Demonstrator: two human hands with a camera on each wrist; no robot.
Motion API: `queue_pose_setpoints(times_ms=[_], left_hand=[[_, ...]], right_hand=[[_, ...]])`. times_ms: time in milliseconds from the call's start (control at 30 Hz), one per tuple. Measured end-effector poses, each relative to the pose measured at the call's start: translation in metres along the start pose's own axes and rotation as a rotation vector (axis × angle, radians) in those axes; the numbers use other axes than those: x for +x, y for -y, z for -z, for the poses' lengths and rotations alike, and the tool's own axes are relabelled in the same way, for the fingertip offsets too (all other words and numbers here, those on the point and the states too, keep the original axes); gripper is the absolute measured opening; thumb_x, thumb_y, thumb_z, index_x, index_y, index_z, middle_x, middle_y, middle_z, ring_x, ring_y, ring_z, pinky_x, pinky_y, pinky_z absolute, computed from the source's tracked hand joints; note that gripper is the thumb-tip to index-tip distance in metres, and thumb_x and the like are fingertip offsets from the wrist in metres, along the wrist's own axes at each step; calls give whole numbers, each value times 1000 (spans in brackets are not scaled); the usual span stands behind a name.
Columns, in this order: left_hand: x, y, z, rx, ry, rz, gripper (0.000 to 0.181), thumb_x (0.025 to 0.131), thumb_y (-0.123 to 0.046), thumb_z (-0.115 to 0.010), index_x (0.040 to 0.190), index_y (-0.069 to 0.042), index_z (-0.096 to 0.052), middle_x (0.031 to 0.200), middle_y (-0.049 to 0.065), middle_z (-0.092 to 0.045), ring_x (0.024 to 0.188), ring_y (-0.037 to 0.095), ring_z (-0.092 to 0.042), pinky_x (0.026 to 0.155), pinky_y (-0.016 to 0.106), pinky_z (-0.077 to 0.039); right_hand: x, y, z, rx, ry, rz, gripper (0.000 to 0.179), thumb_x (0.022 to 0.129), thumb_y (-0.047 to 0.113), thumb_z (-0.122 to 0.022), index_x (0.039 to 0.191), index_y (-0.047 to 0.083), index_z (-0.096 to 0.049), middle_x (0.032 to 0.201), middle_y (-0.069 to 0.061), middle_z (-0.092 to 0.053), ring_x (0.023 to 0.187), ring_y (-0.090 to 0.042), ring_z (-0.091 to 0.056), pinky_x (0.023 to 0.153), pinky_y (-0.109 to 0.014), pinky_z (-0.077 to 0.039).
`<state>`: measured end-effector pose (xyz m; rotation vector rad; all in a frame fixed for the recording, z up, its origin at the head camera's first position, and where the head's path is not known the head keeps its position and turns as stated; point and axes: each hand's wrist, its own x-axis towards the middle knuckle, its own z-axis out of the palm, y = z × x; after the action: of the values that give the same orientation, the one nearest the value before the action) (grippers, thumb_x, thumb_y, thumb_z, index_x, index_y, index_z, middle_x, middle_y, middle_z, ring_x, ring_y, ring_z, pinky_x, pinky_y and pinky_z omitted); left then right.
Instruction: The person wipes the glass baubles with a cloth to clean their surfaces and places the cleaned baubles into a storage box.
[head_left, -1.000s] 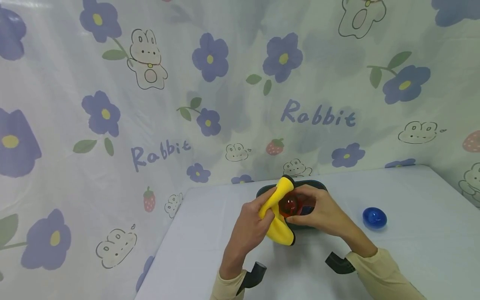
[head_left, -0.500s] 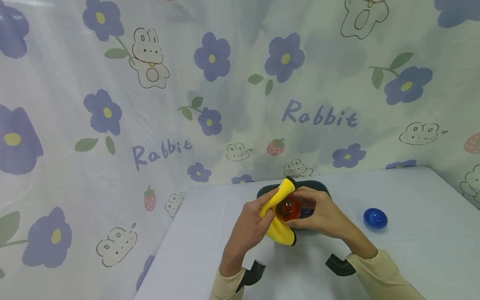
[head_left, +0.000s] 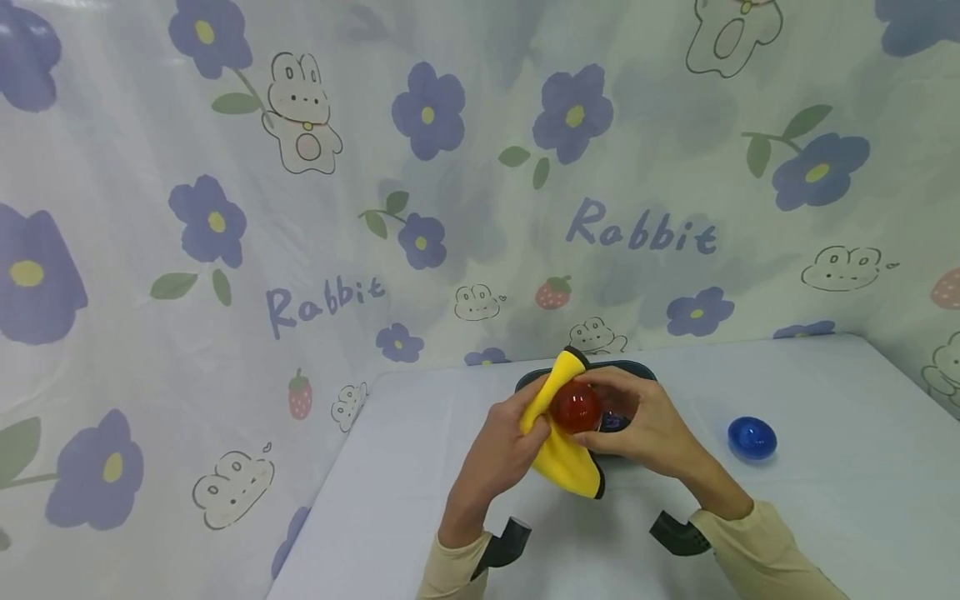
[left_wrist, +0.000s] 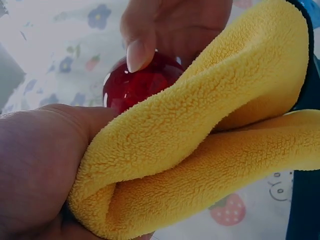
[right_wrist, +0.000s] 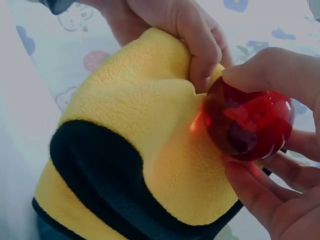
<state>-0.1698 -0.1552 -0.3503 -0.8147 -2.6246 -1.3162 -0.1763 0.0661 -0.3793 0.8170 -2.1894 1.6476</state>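
Observation:
A yellow plush cloth (head_left: 564,460) with a black edge hangs folded in my left hand (head_left: 501,442), gripped between thumb and fingers. My right hand (head_left: 651,423) holds a clear red ball (head_left: 577,407) by its thumb and fingertips. The ball is against the cloth's fluffy side, as the right wrist view shows, where the ball (right_wrist: 250,119) sits beside the cloth (right_wrist: 170,115). Seen from the left wrist, the cloth (left_wrist: 165,135) partly covers the ball (left_wrist: 137,85). Several fingers of my left hand are hidden by the cloth.
Behind both hands stands a dark tray (head_left: 637,369), mostly hidden, with something dark blue (head_left: 613,421) inside. A shiny blue ball-like piece (head_left: 752,438) rests on the white tabletop (head_left: 825,500) to the right. A printed curtain (head_left: 480,183) rises behind the table.
The red ball has turned and shifted slightly up in my right fingers, showing more of itself. The cloth's lower corner has swung a little right. Both hands stay nearly in place.

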Motion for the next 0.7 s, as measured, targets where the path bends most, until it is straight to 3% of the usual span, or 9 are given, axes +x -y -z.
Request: queue_pose_setpoints(times_ms=[367, 700], left_hand=[[0, -2, -1, -21, 33, 37, 52, 97, -12, -53, 149, -13, -52, 105, 4, -70, 76, 7, -61, 74, 20, -56], [-2, -3, -1, -26, 60, 62, 47, 97, -13, -52, 144, -14, -55, 100, 4, -69, 75, 8, -61, 73, 21, -56]], right_hand=[[2, -2, 2, 60, -40, -19, 57, 78, 4, -87, 130, 9, -65, 127, -13, -68, 107, -8, -68, 92, -20, -57], [3, -1, 2, 18, -70, -73, 59, 79, 4, -86, 132, 5, -62, 131, -16, -66, 116, -36, -69, 94, -32, -59]])
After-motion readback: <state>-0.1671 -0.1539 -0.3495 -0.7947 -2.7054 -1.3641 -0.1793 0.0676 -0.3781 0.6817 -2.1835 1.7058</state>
